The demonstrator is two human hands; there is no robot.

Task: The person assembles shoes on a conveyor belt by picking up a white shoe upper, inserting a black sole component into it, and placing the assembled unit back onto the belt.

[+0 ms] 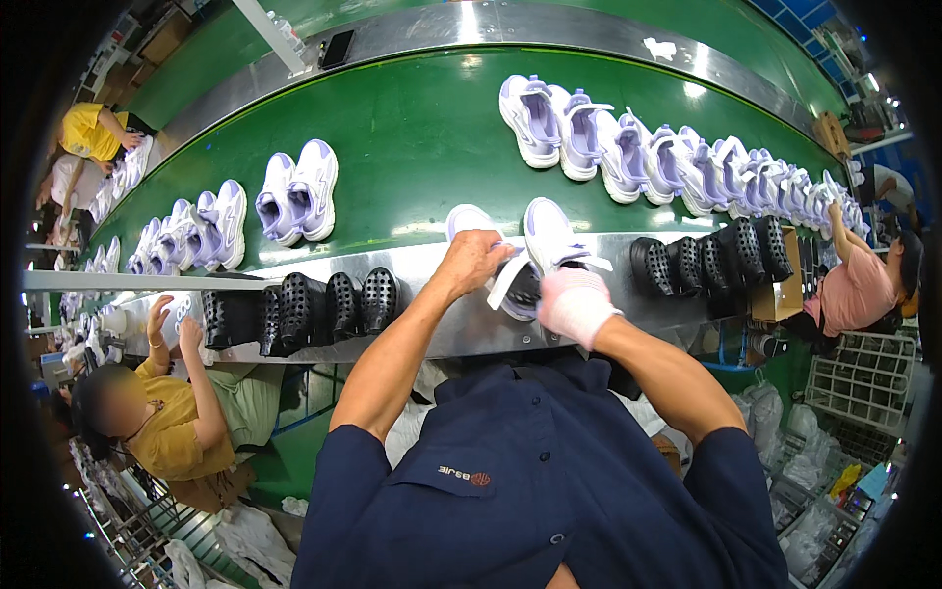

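Two white and lavender sneakers are in front of me at the edge of the metal ledge, toes pointing away. My left hand (476, 261), bare, is closed at the upper of the left sneaker (469, 217), its fingertips pinching near the opening. A loose white strap and a dark insert show below it. My right hand (577, 304), in a pale glove, is closed around the heel end of the right sneaker (547, 224), whose strap sticks out to the right. The glove hides what exactly its fingers press on.
Black perforated shoe forms stand on the ledge to the left (299, 309) and right (711, 260). On the green belt (422, 128) are a sneaker pair (297, 191) and a long sneaker row (628, 157). Co-workers sit left (182, 417) and right (852, 294).
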